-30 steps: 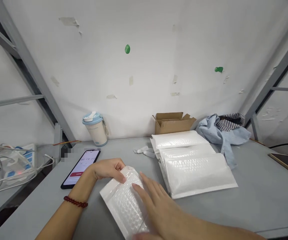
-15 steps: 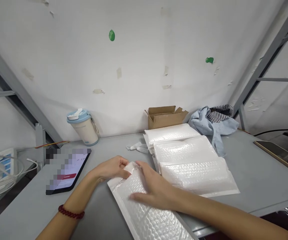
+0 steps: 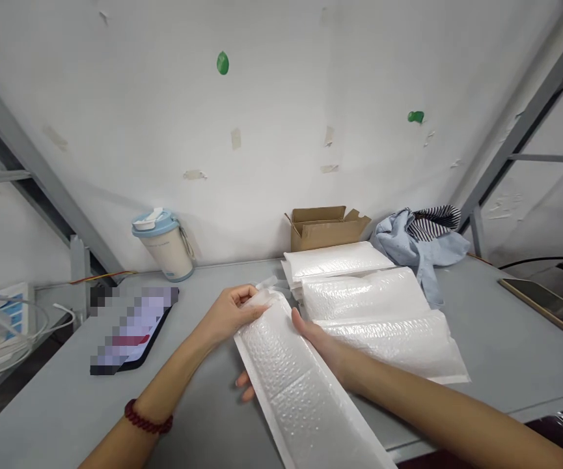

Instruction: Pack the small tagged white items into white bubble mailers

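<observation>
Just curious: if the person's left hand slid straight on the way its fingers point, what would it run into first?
Probably the stack of bubble mailers. The left hand, pinching the bubble mailer, points right toward it; depth is unclear.

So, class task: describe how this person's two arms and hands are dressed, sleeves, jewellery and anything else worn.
Both forearms are bare, no sleeves in view. The left wrist wears a dark red beaded bracelet. The left hand and right hand show no gloves; no rings or watch can be seen.
</observation>
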The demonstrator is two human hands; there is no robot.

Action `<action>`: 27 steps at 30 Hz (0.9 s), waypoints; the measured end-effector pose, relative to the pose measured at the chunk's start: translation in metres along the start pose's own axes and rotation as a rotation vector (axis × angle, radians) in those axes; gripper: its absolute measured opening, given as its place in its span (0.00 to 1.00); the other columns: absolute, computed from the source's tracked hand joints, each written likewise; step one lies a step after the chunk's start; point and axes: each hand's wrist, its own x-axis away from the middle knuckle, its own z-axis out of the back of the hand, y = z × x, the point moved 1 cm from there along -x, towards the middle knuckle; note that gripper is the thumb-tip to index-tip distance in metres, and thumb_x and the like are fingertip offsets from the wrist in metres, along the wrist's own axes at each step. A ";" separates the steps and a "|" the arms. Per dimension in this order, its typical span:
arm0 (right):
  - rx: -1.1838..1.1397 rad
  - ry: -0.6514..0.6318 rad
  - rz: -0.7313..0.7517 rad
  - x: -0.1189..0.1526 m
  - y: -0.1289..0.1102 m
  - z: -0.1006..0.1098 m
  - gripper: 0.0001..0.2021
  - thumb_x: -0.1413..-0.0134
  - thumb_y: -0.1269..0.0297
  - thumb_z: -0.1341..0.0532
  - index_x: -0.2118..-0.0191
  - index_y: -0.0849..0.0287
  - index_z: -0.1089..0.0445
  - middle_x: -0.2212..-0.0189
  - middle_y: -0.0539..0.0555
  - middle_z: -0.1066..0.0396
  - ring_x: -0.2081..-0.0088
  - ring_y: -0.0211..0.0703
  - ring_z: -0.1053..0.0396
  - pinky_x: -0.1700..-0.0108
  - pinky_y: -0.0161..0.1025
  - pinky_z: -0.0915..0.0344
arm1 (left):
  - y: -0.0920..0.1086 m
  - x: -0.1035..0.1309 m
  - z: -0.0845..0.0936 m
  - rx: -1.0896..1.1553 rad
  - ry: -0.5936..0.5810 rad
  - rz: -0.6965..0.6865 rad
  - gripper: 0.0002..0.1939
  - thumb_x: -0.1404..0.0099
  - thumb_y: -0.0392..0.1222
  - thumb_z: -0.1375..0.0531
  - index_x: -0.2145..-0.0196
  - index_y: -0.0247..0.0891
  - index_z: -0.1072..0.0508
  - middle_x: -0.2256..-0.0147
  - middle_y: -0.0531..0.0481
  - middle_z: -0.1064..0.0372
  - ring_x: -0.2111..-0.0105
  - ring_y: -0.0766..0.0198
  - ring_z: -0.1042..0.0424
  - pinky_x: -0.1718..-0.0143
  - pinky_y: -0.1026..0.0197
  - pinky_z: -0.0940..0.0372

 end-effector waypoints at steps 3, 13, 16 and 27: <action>0.154 0.141 0.043 -0.004 0.003 0.012 0.33 0.35 0.52 0.70 0.46 0.67 0.38 0.56 0.64 0.31 0.52 0.48 0.32 0.53 0.49 0.37 | 0.001 0.001 0.008 -0.090 0.007 0.036 0.13 0.49 0.47 0.36 0.77 0.36 0.35 0.78 0.57 0.40 0.76 0.69 0.41 0.76 0.68 0.47; 1.384 0.747 0.143 -0.005 -0.004 -0.017 0.53 0.59 0.46 0.37 0.35 0.63 0.68 0.40 0.71 0.55 0.40 0.67 0.55 0.45 0.63 0.49 | 0.004 0.003 0.002 -0.149 0.188 0.282 0.11 0.51 0.44 0.40 0.81 0.37 0.38 0.82 0.58 0.44 0.81 0.69 0.44 0.80 0.67 0.52; 1.552 0.799 0.020 -0.012 0.009 -0.019 0.51 0.61 0.56 0.38 0.36 0.69 0.66 0.45 0.72 0.48 0.44 0.67 0.50 0.46 0.62 0.48 | -0.002 0.002 -0.004 -0.048 0.114 0.279 0.10 0.52 0.44 0.39 0.78 0.36 0.35 0.81 0.58 0.40 0.80 0.68 0.40 0.79 0.67 0.48; 1.756 0.848 0.301 -0.006 0.024 -0.014 0.37 0.61 0.64 0.43 0.42 0.66 0.52 0.48 0.68 0.49 0.47 0.63 0.50 0.50 0.58 0.44 | -0.025 -0.003 0.009 0.074 -0.267 0.394 0.07 0.53 0.38 0.38 0.73 0.34 0.25 0.77 0.51 0.28 0.77 0.64 0.32 0.76 0.66 0.42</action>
